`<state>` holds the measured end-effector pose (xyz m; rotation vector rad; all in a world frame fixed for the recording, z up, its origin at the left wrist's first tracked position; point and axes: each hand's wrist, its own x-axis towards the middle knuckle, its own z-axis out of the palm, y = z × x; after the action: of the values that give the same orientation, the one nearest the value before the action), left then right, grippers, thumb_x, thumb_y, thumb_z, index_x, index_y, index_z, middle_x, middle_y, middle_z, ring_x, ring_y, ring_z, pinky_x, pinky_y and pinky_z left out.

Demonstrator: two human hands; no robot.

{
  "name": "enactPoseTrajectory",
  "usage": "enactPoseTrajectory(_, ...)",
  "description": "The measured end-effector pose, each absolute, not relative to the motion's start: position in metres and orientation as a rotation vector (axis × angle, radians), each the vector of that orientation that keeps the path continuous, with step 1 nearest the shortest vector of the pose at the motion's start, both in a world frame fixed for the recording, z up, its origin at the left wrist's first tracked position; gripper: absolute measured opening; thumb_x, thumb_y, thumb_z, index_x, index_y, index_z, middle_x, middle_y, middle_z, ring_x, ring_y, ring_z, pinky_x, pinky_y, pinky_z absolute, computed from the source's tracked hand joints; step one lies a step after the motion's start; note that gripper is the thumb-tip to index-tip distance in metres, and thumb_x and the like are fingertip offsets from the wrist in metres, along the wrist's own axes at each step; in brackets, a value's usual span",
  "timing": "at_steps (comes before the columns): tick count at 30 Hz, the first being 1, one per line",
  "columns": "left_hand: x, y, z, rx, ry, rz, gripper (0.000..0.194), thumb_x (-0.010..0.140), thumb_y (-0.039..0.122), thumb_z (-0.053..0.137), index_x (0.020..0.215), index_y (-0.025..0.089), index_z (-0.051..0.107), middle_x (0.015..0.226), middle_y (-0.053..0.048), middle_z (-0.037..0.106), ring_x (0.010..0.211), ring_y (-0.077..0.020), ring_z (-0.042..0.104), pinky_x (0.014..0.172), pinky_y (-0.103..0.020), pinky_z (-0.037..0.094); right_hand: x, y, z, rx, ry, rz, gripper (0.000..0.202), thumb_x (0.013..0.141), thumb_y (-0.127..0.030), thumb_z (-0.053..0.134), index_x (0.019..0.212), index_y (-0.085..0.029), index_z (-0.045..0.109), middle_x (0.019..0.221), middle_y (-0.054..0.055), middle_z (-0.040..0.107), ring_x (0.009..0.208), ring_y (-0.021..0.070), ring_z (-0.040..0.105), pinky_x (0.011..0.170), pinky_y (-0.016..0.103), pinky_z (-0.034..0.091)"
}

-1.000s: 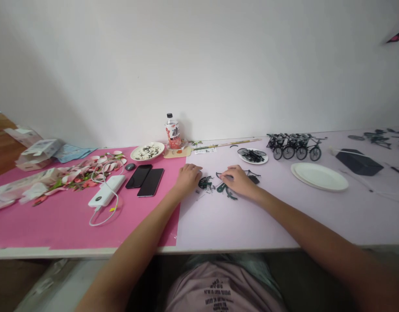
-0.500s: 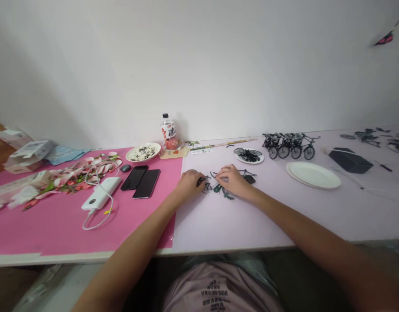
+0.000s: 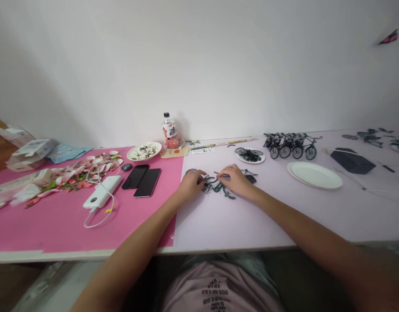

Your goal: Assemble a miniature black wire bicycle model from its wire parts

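Note:
My left hand (image 3: pixel 190 187) is closed on a small dark model bicycle part, and a round wheel (image 3: pixel 210 179) shows just past its fingertips. To its right my right hand (image 3: pixel 234 178) pinches with thumb and fingers beside that wheel; what is between them is too small to make out. Dark green bicycle parts (image 3: pixel 221 189) lie on the pale table below and between the hands. Behind my right hand more dark bicycle parts (image 3: pixel 250 177) stick out. Another wheel (image 3: pixel 190 171) lies partly hidden behind my left hand.
Assembled model bicycles (image 3: pixel 290 146) stand in a row at the back right. Beside them sits a plate of black parts (image 3: pixel 266 158). White plates (image 3: pixel 316 175) and a black box (image 3: pixel 350 160) lie right. Leftward are two phones (image 3: pixel 147 183), a power bank (image 3: pixel 102 191), a bottle (image 3: pixel 170 133) and petals (image 3: pixel 95 171).
The wheel and dark part by my left hand now show more clearly between the hands. My left fingers have shifted slightly; my right hand stays nearly in place.

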<state>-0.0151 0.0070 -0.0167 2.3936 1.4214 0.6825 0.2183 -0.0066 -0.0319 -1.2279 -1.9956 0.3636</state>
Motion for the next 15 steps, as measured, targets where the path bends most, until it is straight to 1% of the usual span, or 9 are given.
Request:
enactPoseTrajectory(3,-0.014,0.008,-0.019,2.378,1.398,0.700,0.033,0.089,0.016,0.065,0.122,0.020,0.069,0.107,-0.007,0.078,0.098,-0.0244,0.072,0.086,-0.035,0.056,0.215,-0.008,-0.033,-1.154,-2.050,0.362,0.012,0.091,-0.023,0.070,0.095,-0.025,0.081,0.102,0.010,0.078,0.120,0.0318,0.058,0.103,0.049,0.052)
enactPoseTrajectory(7,-0.014,0.011,-0.021,2.355,1.398,0.751,0.030,0.090,0.018,0.066,0.119,0.022,0.070,0.103,-0.006,0.078,0.095,-0.0233,0.072,0.086,-0.034,0.056,0.215,-0.007,-0.034,-1.109,-2.166,0.344,0.014,0.094,-0.025,0.067,0.092,-0.025,0.081,0.104,0.008,0.080,0.126,0.0335,0.054,0.107,0.054,0.048)
enactPoseTrajectory(11,-0.016,0.015,-0.024,2.325,1.445,0.805,0.028,0.092,0.018,0.064,0.119,0.022,0.070,0.109,-0.006,0.078,0.099,-0.0238,0.073,0.088,-0.035,0.056,0.217,-0.004,-0.033,-1.149,-2.189,0.322,0.018,0.096,-0.026,0.064,0.090,-0.024,0.081,0.104,0.008,0.081,0.124,0.0343,0.054,0.107,0.055,0.046)
enactPoseTrajectory(15,-0.017,0.018,-0.025,2.281,1.493,0.834,0.031,0.093,0.018,0.064,0.123,0.023,0.068,0.108,-0.007,0.078,0.101,-0.0243,0.074,0.089,-0.035,0.056,0.217,-0.005,-0.031,-1.172,-2.180,0.321,0.014,0.094,-0.025,0.067,0.091,-0.024,0.080,0.100,0.008,0.080,0.118,0.0331,0.055,0.103,0.052,0.048)
